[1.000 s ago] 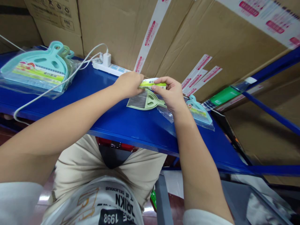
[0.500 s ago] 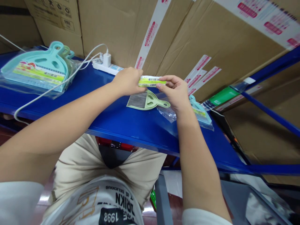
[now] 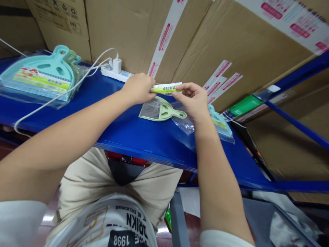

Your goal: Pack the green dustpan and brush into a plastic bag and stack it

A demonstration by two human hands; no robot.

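Both my hands hold a narrow green and white printed label card (image 3: 166, 89) just above the blue shelf (image 3: 133, 132). My left hand (image 3: 138, 88) pinches its left end and my right hand (image 3: 192, 99) pinches its right end. Directly below the card a pale green mini dustpan (image 3: 158, 110) lies flat on the shelf, its handle pointing right. Under my right hand is a clear plastic bag (image 3: 183, 124), and beside it a bagged teal dustpan set (image 3: 220, 124).
A stack of bagged teal dustpan sets (image 3: 41, 77) lies at the shelf's left end. A white power strip with a charger (image 3: 116, 70) and its cable (image 3: 51, 99) run along the back. Taped cardboard boxes (image 3: 205, 41) form a wall behind. My lap is below the shelf edge.
The label card has risen slightly off the green dustpan and my hands have moved up with it. The dustpan stays flat on the shelf.
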